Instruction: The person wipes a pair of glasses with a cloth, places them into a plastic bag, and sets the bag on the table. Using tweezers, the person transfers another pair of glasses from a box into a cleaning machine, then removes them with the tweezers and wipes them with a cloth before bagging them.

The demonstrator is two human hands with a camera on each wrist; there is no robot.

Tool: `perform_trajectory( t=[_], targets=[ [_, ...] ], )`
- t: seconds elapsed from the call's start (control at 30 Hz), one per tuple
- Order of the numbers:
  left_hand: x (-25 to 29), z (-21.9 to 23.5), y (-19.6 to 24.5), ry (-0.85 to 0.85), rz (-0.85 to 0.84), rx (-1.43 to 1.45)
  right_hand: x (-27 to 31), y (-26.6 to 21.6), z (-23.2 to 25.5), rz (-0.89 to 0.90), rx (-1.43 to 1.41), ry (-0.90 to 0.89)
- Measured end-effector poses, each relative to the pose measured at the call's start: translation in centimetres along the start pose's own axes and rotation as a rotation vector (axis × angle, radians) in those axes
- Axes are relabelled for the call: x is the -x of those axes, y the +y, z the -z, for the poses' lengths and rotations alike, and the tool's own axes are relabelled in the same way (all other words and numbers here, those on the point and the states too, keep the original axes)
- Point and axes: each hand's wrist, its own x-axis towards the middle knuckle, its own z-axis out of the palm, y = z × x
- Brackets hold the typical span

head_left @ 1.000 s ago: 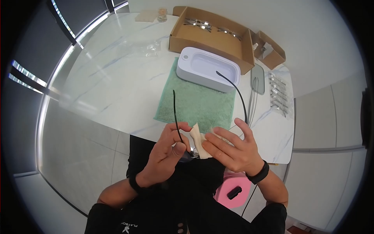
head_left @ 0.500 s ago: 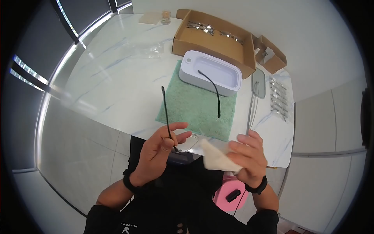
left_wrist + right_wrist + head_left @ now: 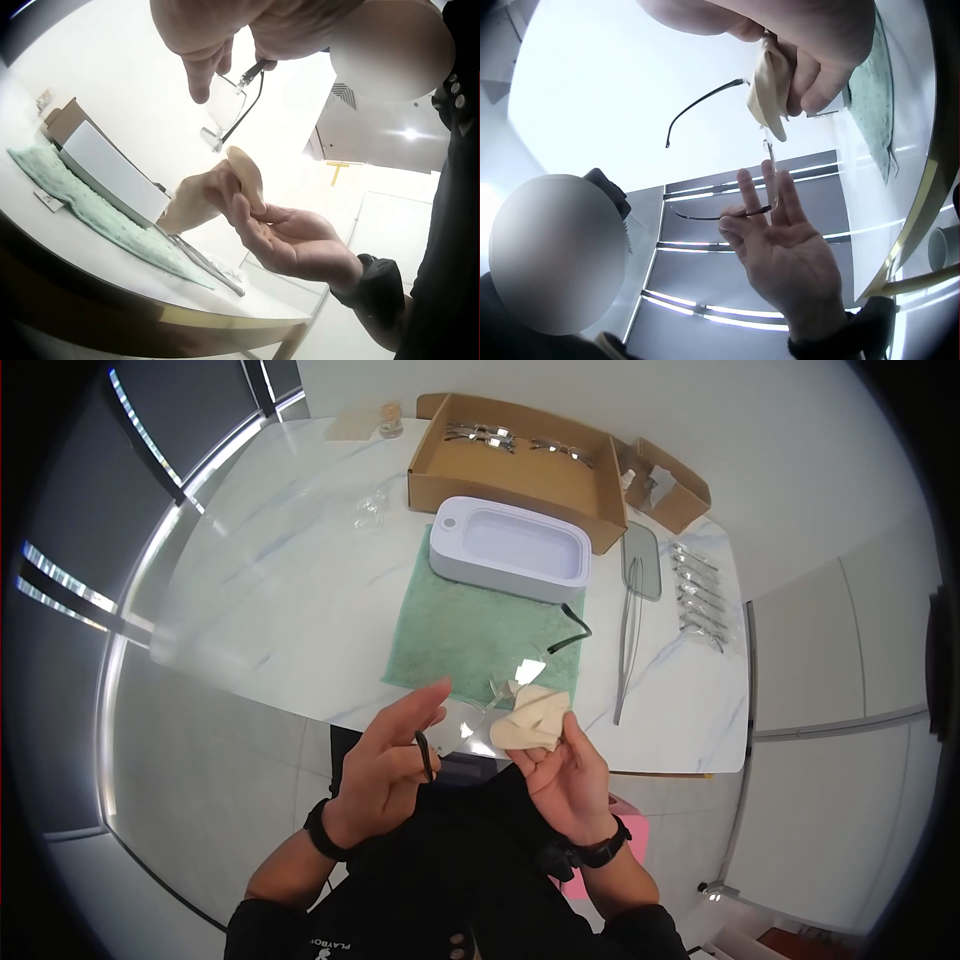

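Observation:
Thin-framed eyeglasses with dark temples are held low over the table's front edge; a clear lens (image 3: 465, 728) shows in the head view. My left hand (image 3: 385, 775) pinches one dark temple (image 3: 742, 214) between thumb and finger, its other fingers extended in the right wrist view. With thumb and fingers, my right hand (image 3: 572, 788) grips a cream cloth (image 3: 535, 718) at the other side of the glasses. The cloth hides part of the frame in the right wrist view. The far temple (image 3: 572, 628) points over the green towel (image 3: 450, 625).
A lavender tub (image 3: 440, 550) stands on the towel. Behind it is a cardboard box (image 3: 500, 488) holding glasses, beside a smaller box (image 3: 683, 505). To the right lie tweezers (image 3: 628, 650), a grey-green lid (image 3: 643, 560) and bagged glasses (image 3: 703, 595). A small jar (image 3: 390, 420) stands at back left.
The right hand has brought the cloth back leftward to the glasses, after it was apart from them. The glasses have tilted, and their temples look shorter from above. The left hand keeps its pinch.

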Motion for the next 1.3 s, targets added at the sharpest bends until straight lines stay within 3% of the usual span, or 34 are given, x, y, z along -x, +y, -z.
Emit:
perform_trajectory(
  t=[0.07,0.17,0.23,0.33,0.47,0.53,0.6,0.67,0.77,1.1,1.17,1.3],
  targets=[
    [0.0,-0.1,0.1,-0.014,0.0,-0.011,-0.2,-0.1,0.4,-0.026,-0.063,-0.068],
    [0.1,0.1,0.3,-0.038,-0.011,-0.076,-0.3,-0.3,-0.7,0.012,0.091,0.033],
    [0.2,0.0,0.1,-0.013,-0.07,-0.079,-0.8,-0.2,1.8,-0.028,-0.126,-0.24],
    [0.3,0.0,-0.1,-0.015,-0.09,-0.094,-1.5,0.1,3.9,-0.037,-0.298,-0.336],
    [0.4,-0.3,-0.2,-0.033,-0.074,-0.1,-1.5,0.9,3.1,-0.123,-0.321,-0.367],
    [0.5,-0.3,-0.1,-0.149,-0.007,-0.162,-1.2,1.0,1.3,-0.081,-0.06,-0.292],
    [0.7,-0.3,0.1,-0.205,0.018,-0.178,-1.5,1.5,1.7,-0.039,-0.065,-0.318],
    [0.5,-0.4,0.4,-0.26,0.041,-0.192,-1.5,1.7,2.3,0.028,0.238,-0.097],
    [0.0,-0.5,0.8,-0.306,-0.041,-0.327,-1.6,2.0,0.6,0.172,0.355,0.02],
    [0.4,-1.0,0.6,-0.404,-0.029,-0.305,-2.5,2.6,-0.4,0.227,0.345,0.071],
    [0.5,-1.3,0.7,-0.404,-0.033,-0.286,-3.0,2.8,-0.1,0.369,0.593,0.15],
    [0.6,-1.8,1.0,-0.372,-0.057,-0.243,-3.2,2.3,0.1,0.442,0.798,0.24]
  ],
)
